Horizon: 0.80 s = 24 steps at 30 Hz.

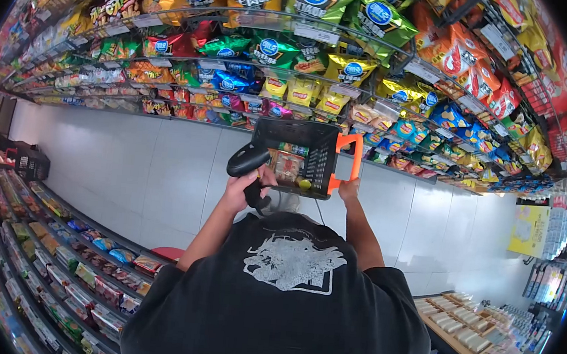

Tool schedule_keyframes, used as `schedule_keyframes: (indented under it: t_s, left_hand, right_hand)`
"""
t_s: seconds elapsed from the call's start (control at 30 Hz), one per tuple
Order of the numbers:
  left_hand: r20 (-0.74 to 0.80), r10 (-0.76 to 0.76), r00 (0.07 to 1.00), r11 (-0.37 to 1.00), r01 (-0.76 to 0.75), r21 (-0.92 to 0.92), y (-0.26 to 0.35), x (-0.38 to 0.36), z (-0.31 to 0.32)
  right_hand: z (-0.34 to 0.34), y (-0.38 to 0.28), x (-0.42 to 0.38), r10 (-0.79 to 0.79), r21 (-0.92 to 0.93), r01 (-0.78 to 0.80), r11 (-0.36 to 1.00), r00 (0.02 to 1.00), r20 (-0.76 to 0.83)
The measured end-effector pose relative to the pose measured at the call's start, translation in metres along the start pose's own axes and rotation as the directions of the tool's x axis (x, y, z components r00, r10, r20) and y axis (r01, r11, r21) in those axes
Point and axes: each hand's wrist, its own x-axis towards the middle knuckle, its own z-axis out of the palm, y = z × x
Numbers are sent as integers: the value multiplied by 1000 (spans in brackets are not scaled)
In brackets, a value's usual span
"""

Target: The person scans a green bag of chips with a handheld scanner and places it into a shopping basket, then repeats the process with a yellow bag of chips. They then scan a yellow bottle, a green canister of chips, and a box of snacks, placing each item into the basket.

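My left hand (237,188) is wrapped round the grip of a black handheld barcode scanner (249,160), whose head points up and to the left. It is beside the near left corner of a black shopping basket (321,160). My right hand (348,188) is closed on the near end of the basket's orange handle (357,158), at the right side. Inside the basket are a clear-wrapped food pack (289,167), a green pack (293,148) and a small yellow item (305,184). A thin dark cable hangs near the scanner.
Ahead, a long shelf unit (323,35) holds bagged snacks in several tiers. Another shelf (74,253) with packaged goods curves along the left. Far left on the grey floor (184,161) is a dark basket (31,163). A yellow box (530,229) and a display table (466,324) are at right.
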Motion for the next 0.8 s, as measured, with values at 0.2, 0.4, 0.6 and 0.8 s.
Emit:
schedule_keyframes:
  t_s: [0.2,0.4,0.6,0.8]
  left_hand:
    - [110,-81,991,970,104,-219,4,-4,7]
    - [175,-99,979,967,137,-217,11,1,-6]
    - [232,-90,968,960,147,-239,17,11,-33]
    - [266,-146,953,940,218,-262,28,0,-54]
  right_hand:
    - [16,-15,-26,179,-2,-181,984,974,-138]
    - [38,-13,-69,-230,-169,178,969,900,-369]
    - [21,27,-48,-322,-234,239,943,835,-447]
    - [-23,-26,-45,-145,-92,136,986,985,-94]
